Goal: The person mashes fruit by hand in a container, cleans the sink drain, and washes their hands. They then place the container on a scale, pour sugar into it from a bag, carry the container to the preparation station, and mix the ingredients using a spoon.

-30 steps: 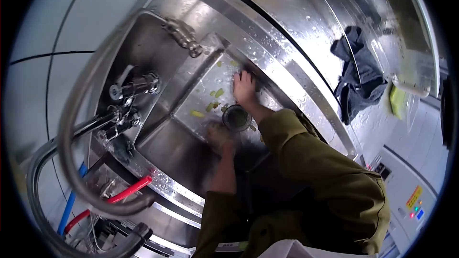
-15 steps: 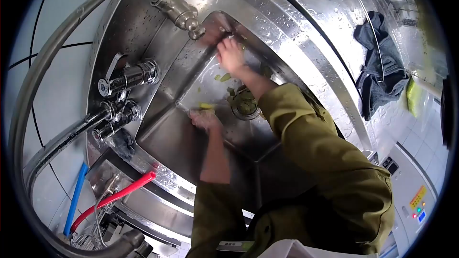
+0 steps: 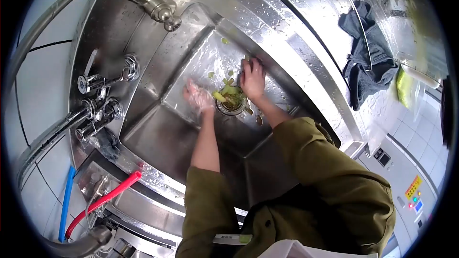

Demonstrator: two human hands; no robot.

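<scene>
Scraps (image 3: 231,91) now heap higher at the drain (image 3: 234,112) between the right hand (image 3: 253,79), grip apart, and left (image 3: 200,98), grip unclear, in a steel sink (image 3: 153,136) beside tiles (image 3: 45,74).

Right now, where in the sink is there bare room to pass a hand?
The sink floor looks bare between the drain and the near corner. Crowded: the drain, heaped with green scraps between left hand and right hand.

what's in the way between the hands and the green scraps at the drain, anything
Nothing visible: the left hand and right hand are close on either side of the green scraps heaped at the drain, with no other object between.
</scene>
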